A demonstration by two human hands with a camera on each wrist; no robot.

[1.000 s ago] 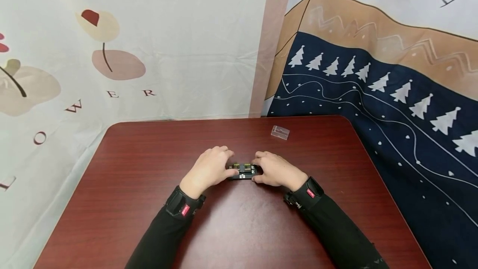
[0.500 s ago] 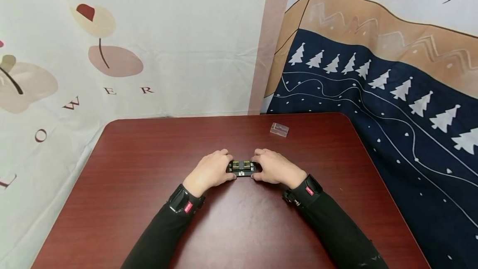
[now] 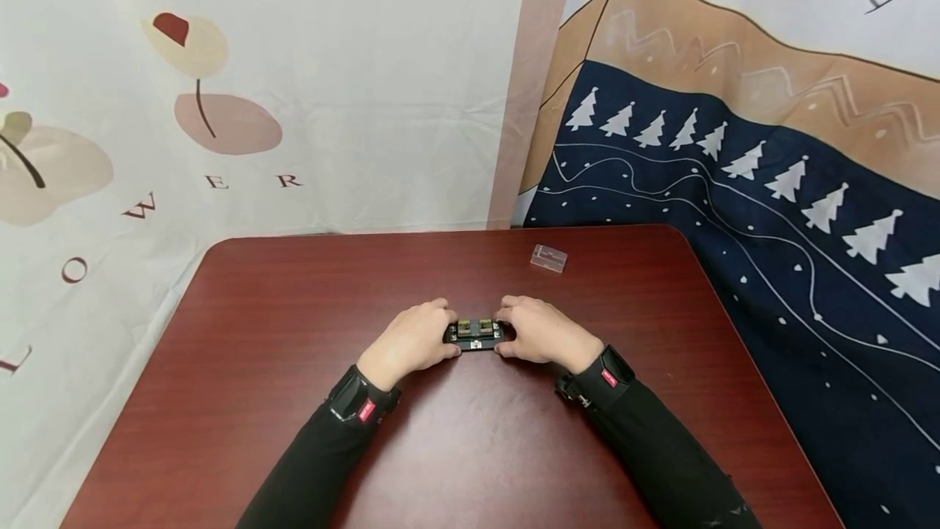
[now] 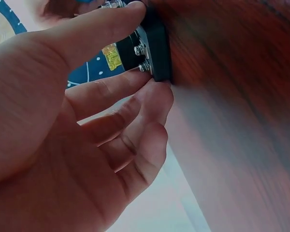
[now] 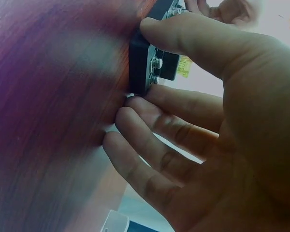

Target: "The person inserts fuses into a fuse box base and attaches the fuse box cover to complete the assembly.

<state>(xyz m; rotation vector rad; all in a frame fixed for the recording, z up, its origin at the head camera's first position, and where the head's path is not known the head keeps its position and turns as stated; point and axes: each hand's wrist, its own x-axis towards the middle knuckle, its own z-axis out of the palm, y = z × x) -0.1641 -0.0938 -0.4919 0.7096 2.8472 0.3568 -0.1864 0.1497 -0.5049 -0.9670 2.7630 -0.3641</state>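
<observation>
A small black fuse block with yellow fuses and silver screws lies on the reddish-brown table, between my two hands. My left hand grips its left end, thumb along the near edge and fingertips at the far edge. At the opposite end, my right hand pinches the block the same way. In the left wrist view the block's dark end with two screws shows between thumb and fingers. The right wrist view has the thumb on the block's black base, the other fingers reaching down to the tabletop.
A clear plastic cover lies near the far edge of the table, right of centre. Behind the table hang a pale printed cloth and a navy cloth with white trees.
My left thumb has slid from over the front of the fuse block to its near left edge, and the left fingers have come down onto the far side. The right hand has hardly moved.
</observation>
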